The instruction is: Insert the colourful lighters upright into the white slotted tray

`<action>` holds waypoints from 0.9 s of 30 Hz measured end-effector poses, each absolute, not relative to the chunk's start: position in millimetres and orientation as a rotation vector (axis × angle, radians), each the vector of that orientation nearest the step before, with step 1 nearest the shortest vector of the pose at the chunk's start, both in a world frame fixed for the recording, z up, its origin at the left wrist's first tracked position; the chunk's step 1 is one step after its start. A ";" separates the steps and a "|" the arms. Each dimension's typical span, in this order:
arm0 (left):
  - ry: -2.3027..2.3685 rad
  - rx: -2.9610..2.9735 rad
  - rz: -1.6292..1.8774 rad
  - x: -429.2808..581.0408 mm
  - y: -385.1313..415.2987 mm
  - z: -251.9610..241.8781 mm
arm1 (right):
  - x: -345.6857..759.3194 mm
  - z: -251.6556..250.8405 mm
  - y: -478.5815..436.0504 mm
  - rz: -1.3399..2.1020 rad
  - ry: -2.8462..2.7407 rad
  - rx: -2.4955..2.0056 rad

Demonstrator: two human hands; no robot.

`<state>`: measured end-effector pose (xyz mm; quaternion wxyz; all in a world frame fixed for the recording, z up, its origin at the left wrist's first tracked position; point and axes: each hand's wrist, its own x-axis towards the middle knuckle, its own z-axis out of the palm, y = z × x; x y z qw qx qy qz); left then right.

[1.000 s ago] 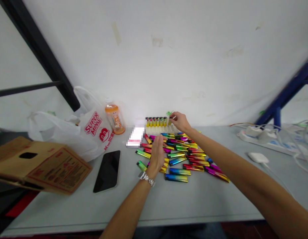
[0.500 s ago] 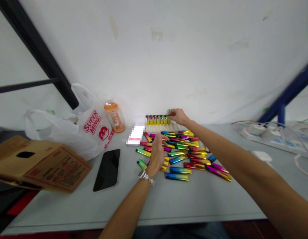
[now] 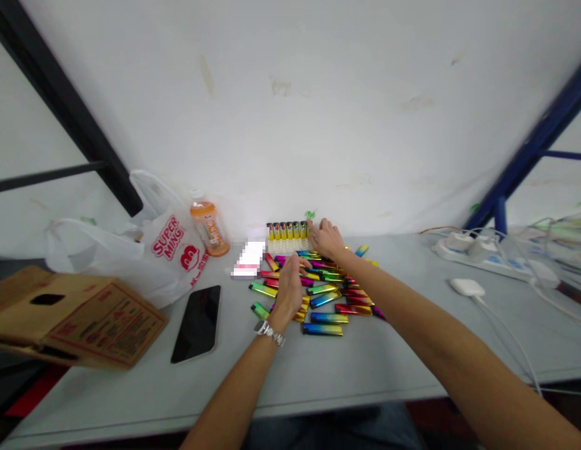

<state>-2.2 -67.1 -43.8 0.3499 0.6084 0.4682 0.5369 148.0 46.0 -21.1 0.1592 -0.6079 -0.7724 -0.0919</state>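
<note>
Upright lighters [image 3: 289, 230] with yellow bodies stand in a row in a pale tray with small holes [image 3: 285, 246] against the wall. At the row's right end, my right hand [image 3: 328, 240] has its fingers somewhat spread, one fingertip against or just beside the last lighter. My left hand [image 3: 290, 286], with a silver watch [image 3: 270, 331] on its wrist, hovers or rests over the pile, fingers stretched out and nothing visible in them. Loose metallic multicoloured lighters [image 3: 323, 318] lie spread beneath and between both hands; some are hidden by the hands and right forearm.
To the left are a dark-screened phone [image 3: 196, 324], a cardboard box [image 3: 107, 322], a white plastic bag [image 3: 144, 269] and an orange drink bottle [image 3: 209, 228]. A blurred-out white item [image 3: 249, 259] lies beside the tray. A power strip [image 3: 496, 262] and white charger [image 3: 467, 287] are at right.
The right hand's pinch at the row's right end has loosened, its fingers now spread and lower over the tray. My left hand stays over the pile. The view has shifted slightly right.
</note>
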 end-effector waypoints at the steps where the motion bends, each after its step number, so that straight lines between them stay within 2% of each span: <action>1: 1.213 1.590 1.390 -1.9 -67.9 -42.7 | 147.6 -21.3 44.5 -0.249 -2.208 -1.762; 6: 1.210 1.687 1.362 -1.1 -71.9 -38.4 | 149.4 -21.8 31.7 -0.121 -2.211 -1.765; 20: 1.070 2.344 1.089 22.4 -83.0 -35.0 | 233.3 -36.5 -88.9 0.312 -1.778 -1.229; 27: 0.941 2.656 0.835 73.0 -83.4 -23.9 | 287.2 -50.1 -110.5 0.237 -1.708 -1.480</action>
